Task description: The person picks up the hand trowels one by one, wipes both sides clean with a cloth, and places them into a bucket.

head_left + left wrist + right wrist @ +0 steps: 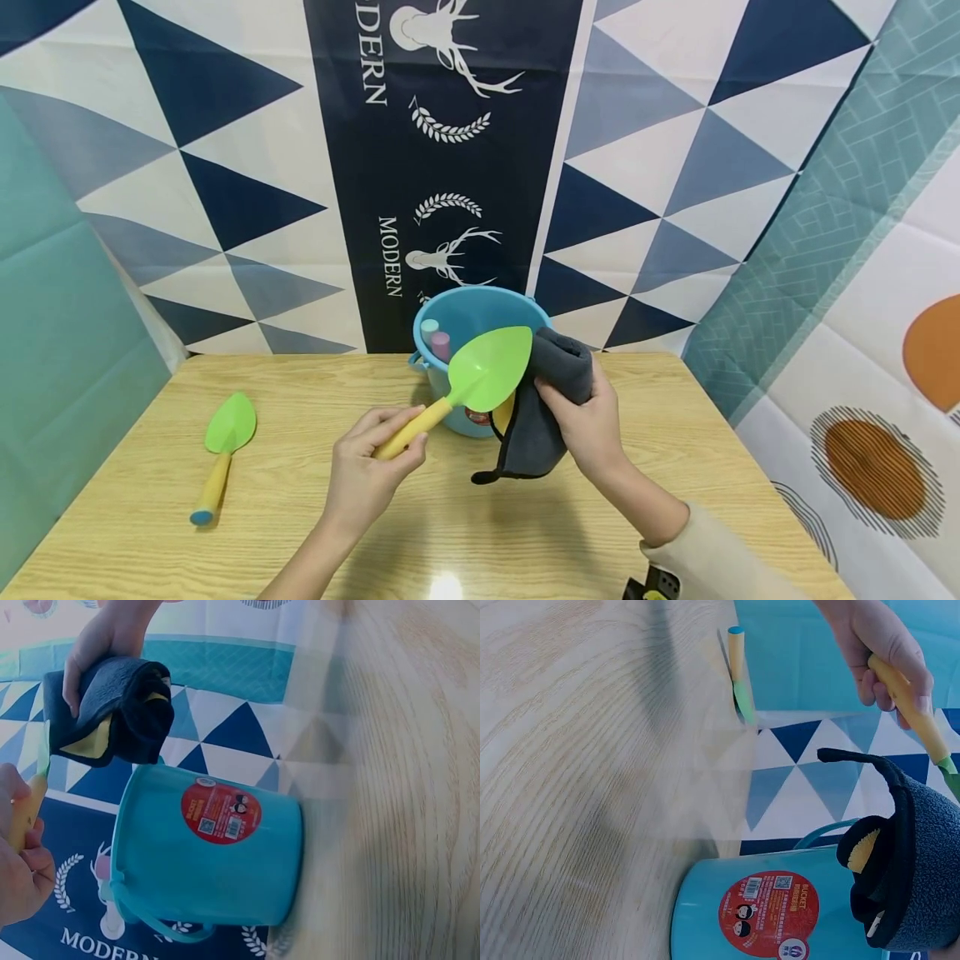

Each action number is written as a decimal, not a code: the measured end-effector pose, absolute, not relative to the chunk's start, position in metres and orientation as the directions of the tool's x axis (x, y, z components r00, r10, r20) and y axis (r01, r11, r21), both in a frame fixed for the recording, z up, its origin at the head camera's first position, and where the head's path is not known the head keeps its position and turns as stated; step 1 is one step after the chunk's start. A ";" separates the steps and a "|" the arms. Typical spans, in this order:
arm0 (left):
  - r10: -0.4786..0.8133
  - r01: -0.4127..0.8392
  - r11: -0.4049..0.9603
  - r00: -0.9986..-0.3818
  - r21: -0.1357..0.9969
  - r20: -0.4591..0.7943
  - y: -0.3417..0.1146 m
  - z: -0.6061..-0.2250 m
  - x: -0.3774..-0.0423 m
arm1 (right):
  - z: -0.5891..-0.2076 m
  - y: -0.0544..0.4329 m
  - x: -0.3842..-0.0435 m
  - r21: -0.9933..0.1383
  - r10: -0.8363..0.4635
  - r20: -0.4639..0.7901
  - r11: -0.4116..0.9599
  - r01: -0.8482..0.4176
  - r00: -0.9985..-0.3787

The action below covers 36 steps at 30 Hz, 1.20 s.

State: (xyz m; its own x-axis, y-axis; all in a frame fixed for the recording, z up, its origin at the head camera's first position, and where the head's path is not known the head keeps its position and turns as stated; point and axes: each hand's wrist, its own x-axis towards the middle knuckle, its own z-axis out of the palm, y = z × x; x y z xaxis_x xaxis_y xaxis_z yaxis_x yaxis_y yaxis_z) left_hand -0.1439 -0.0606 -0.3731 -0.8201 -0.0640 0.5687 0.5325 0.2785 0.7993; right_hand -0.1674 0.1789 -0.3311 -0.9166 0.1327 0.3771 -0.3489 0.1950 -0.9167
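Observation:
My left hand grips the yellow handle of a toy trowel, its green blade pointing up and right. My right hand holds a folded dark grey cloth with black edging and a yellow side. The trowel's blade tip meets the cloth in the head view. Both are held in front of and above a blue bucket, which stands upright at the table's back edge. Inside the bucket show a pale teal rounded end and a purple one; the rest of them is hidden.
A second green trowel with a yellow handle lies on the left of the wooden table. Patterned cloth hangs rise close behind the table and at both sides. The bucket's handle hangs down on one side.

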 end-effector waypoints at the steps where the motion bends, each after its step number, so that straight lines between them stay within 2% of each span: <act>1: -0.060 0.535 0.280 -0.819 0.797 0.571 -0.060 -0.373 -0.144 | -0.331 0.179 -0.167 -0.918 0.134 0.376 0.189 -0.349 -0.917; 14: -0.069 0.558 0.304 -0.796 0.772 0.602 -0.057 -0.372 -0.145 | -0.331 0.172 -0.162 -0.918 0.125 0.382 0.169 -0.360 -0.916; 23: -0.082 0.526 0.303 -0.817 0.795 0.571 -0.056 -0.368 -0.146 | -0.342 0.164 -0.158 -0.914 0.056 0.379 0.181 -0.364 -0.923; 32: -0.083 0.541 0.283 -0.809 0.792 0.582 -0.053 -0.363 -0.146 | -0.354 0.152 -0.153 -0.895 -0.063 0.391 0.209 -0.395 -0.918; 36: -0.075 0.520 0.256 -0.830 0.815 0.553 -0.054 -0.361 -0.145 | -0.354 0.153 -0.155 -0.895 -0.066 0.382 0.221 -0.387 -0.922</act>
